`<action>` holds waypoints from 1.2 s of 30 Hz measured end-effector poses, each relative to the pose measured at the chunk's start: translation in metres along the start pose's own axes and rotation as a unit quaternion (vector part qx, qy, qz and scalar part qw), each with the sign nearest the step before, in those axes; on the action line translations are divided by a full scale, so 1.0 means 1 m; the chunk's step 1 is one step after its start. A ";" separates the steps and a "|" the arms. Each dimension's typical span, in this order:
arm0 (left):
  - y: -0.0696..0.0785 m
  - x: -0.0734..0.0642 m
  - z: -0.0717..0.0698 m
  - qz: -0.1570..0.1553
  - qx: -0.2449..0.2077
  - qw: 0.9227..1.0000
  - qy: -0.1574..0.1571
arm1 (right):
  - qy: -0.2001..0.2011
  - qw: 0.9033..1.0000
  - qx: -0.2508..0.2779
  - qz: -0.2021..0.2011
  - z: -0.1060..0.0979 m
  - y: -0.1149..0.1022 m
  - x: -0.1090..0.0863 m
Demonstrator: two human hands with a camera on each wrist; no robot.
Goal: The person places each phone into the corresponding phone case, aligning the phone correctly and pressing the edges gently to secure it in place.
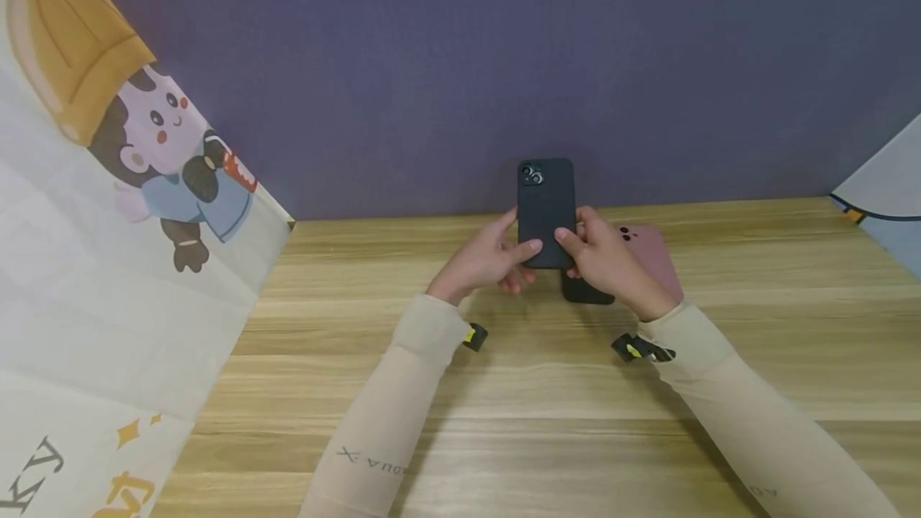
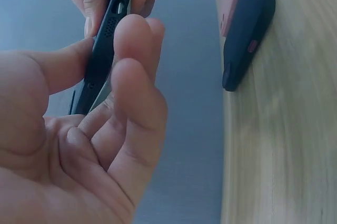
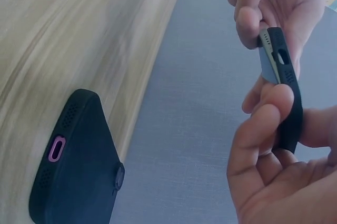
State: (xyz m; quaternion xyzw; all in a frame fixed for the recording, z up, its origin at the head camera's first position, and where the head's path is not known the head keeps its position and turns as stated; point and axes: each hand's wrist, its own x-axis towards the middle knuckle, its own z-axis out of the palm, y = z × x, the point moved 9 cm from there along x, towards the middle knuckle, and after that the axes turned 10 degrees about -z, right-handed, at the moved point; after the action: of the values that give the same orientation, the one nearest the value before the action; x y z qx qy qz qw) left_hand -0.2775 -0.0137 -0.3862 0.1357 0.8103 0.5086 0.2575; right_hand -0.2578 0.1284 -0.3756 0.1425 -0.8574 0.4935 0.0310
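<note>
Both hands hold a smartphone in a black case upright above the table, its back with two camera lenses toward the head camera. My left hand grips the lower left side, thumb on the back. The right hand grips the lower right side, its thumb also pressing the back. From the right wrist, the phone's silver edge shows tilted out of the case's bottom end at one corner. Behind the right hand lie a black phone case and a pink phone or case, partly hidden by that hand.
A wood-grain table runs back to a dark blue-grey wall panel. A white cloth printed with a cartoon figure borders the left side. At the far right is a pale panel with a dark edge.
</note>
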 end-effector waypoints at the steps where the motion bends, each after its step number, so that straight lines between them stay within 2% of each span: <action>1: 0.000 0.000 0.000 0.000 0.003 1.000 0.000 | 0.001 1.000 0.000 -0.001 0.000 0.000 0.000; 6: 0.001 0.000 0.002 0.004 0.007 1.000 0.001 | -0.002 1.000 0.001 -0.004 0.001 0.001 0.000; 14: 0.003 0.000 0.007 0.021 -0.021 0.999 -0.016 | -0.013 1.000 0.014 0.000 0.001 0.002 0.001; 36: 0.003 0.000 0.008 0.018 -0.043 0.998 -0.030 | -0.037 0.999 0.020 0.004 0.002 -0.001 0.000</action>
State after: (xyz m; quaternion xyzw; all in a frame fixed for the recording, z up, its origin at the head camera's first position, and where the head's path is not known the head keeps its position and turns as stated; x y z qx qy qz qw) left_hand -0.2731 -0.0063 -0.3869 0.1539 0.7769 0.5434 0.2781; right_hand -0.2574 0.1265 -0.3755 0.1575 -0.8485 0.5051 -0.0057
